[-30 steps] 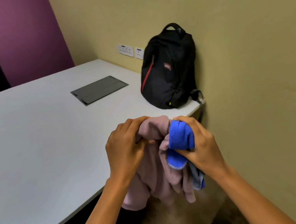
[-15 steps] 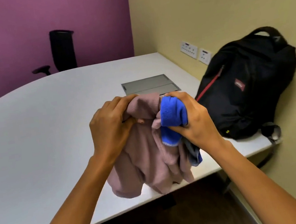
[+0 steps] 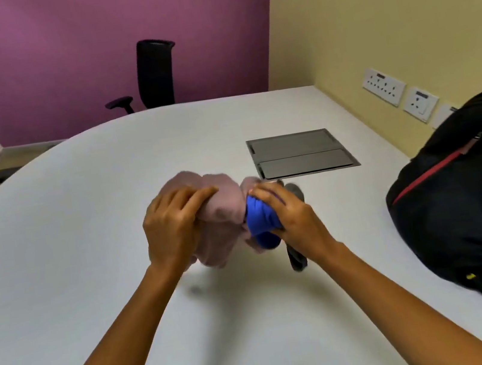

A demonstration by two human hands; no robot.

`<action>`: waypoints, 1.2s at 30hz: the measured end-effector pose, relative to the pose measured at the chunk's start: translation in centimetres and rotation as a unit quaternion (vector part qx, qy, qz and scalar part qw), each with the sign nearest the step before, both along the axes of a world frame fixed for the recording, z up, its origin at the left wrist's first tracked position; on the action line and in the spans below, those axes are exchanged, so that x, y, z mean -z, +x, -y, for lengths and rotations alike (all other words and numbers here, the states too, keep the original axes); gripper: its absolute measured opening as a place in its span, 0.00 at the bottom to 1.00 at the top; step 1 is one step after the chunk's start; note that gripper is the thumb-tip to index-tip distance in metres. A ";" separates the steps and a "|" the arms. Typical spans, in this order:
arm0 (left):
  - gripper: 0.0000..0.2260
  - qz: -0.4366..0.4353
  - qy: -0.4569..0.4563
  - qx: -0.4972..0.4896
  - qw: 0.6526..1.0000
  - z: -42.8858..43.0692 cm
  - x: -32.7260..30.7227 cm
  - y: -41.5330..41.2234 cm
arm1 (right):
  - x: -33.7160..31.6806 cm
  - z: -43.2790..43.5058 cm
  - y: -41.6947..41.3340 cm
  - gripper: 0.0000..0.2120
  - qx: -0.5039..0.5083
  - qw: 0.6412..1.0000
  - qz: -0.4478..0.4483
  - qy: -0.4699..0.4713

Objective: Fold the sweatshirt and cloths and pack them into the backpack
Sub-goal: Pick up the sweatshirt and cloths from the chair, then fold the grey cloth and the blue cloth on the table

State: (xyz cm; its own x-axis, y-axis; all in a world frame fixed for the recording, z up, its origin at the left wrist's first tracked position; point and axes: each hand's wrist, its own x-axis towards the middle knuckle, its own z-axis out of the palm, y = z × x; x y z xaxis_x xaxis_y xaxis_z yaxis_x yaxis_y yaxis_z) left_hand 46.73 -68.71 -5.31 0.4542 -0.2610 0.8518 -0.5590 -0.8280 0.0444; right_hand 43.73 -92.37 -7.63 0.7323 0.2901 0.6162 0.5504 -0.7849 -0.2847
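A bunched pink sweatshirt [image 3: 222, 213] sits in the middle of the white table [image 3: 56, 259], and my left hand [image 3: 174, 227] grips its left side from above. My right hand [image 3: 286, 216] grips a bright blue cloth [image 3: 260, 220] pressed against the sweatshirt's right side. A dark grey cloth [image 3: 296, 257] hangs out beneath that hand, with another bit showing behind it. The black backpack [image 3: 471, 209], with a red zip line, lies at the table's right edge, apart from the bundle. I cannot tell whether the bundle touches the table.
A grey flap cover [image 3: 301, 153] is set flush into the table just beyond the bundle. Wall sockets [image 3: 384, 90] sit on the yellow wall at the right. A black office chair [image 3: 153, 76] stands behind the table's far edge against the purple wall.
Both hands have carried the bundle from beyond the table's near edge to over its middle. My view has turned left, so the backpack now sits at the far right.
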 end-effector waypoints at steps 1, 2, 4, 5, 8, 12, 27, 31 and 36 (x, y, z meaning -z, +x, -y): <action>0.12 -0.012 0.023 -0.018 0.999 -0.7 2.0 0.2 | 2.1 0.0 0.5 0.34 -0.005 0.999 -0.030 -0.023; 0.13 -0.030 0.046 -0.025 0.998 -1.2 3.8 0.1 | 4.0 0.0 0.7 0.35 -0.014 0.997 -0.059 -0.037; 0.14 -0.084 0.085 -0.029 0.992 -2.3 7.4 -0.3 | 7.4 0.1 0.7 0.30 -0.032 0.992 -0.112 -0.043; 0.14 -0.119 0.099 -0.031 0.987 -2.8 8.9 -0.7 | 8.9 0.4 0.5 0.27 -0.038 0.990 -0.134 -0.037; 0.24 -0.254 0.131 -0.041 0.957 -3.6 12.4 -2.0 | 12.5 1.6 -0.4 0.31 -0.037 0.980 -0.191 -0.040; 0.33 -0.364 0.162 -0.034 0.917 -3.8 14.5 -3.5 | 14.0 3.4 -0.5 0.27 -0.012 0.972 -0.236 -0.003; 0.33 -0.491 0.212 -0.116 0.837 3.6 18.1 -0.4 | 12.9 7.2 2.9 0.30 0.059 0.977 -0.205 0.009; 0.33 -0.480 0.219 -0.145 0.837 1.3 18.7 1.8 | 13.0 7.8 4.3 0.27 0.068 0.976 -0.205 0.009; 0.33 -0.477 0.216 -0.183 0.832 -2.4 18.7 5.2 | 13.5 7.5 6.0 0.26 0.063 0.974 -0.217 0.008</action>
